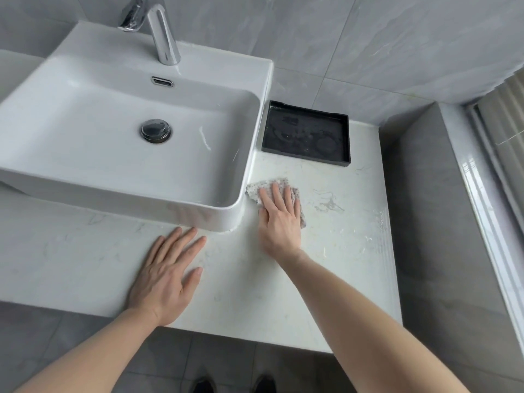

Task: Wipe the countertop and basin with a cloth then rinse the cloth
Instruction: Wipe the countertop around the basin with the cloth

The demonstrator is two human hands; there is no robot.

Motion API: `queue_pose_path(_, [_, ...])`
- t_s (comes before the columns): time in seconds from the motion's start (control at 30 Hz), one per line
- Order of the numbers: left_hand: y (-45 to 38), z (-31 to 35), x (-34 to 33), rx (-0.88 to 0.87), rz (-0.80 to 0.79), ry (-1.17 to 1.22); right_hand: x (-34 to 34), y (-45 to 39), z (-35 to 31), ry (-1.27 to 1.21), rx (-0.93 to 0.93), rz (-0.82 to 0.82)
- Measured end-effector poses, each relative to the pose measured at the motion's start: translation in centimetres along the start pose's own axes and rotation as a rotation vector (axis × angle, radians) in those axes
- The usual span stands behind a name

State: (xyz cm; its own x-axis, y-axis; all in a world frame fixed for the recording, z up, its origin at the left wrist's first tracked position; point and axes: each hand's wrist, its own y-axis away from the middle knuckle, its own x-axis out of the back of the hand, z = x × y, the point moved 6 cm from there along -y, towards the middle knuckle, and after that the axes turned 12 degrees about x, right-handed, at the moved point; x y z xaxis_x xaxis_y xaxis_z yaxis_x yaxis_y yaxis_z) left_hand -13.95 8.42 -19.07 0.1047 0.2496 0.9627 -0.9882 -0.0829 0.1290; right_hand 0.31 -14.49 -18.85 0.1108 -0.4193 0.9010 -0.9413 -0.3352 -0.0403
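A speckled grey cloth [256, 189] lies flat on the white marble countertop [326, 251], just right of the basin's front right corner. My right hand [280, 219] presses on it with straight fingers, covering most of it. My left hand [167, 270] rests flat on the countertop in front of the basin, fingers spread, holding nothing. The white rectangular basin [122, 177] sits on the counter with a dark round drain plug [156, 131] and a chrome tap [160, 32] behind it.
A black shallow tray [344, 137] with water marks sits behind the cloth against the grey tiled wall. Wet smears and residue [329, 204] mark the counter to the right. A grey side wall and a window sill [482, 217] bound the right side.
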Motion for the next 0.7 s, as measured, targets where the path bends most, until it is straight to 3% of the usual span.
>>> queue_pose_path(0.17, [0.1, -0.2, -0.1, -0.001, 0.006, -0.01, 2.8, 2.0, 5.5, 0.051, -0.032, 0.071])
queue_pose_path(0.33, [0.1, -0.1, -0.1, -0.001, 0.007, -0.002, 9.6, 7.0, 16.7, 0.046, -0.345, 0.158])
queue_pose_path(0.43, [0.0, -0.1, 0.0, 0.0, 0.006, 0.0, 13.2, 8.5, 18.9, -0.027, -0.493, 0.237])
queue_pose_path(0.57, [0.0, 0.0, -0.1, 0.001, 0.007, 0.001, 12.1, 6.2, 12.2, -0.135, -0.228, 0.328])
queue_pose_path(0.7, [0.0, 0.0, 0.0, -0.002, 0.011, -0.011, 5.0, 4.0, 3.0, -0.135, 0.049, 0.141])
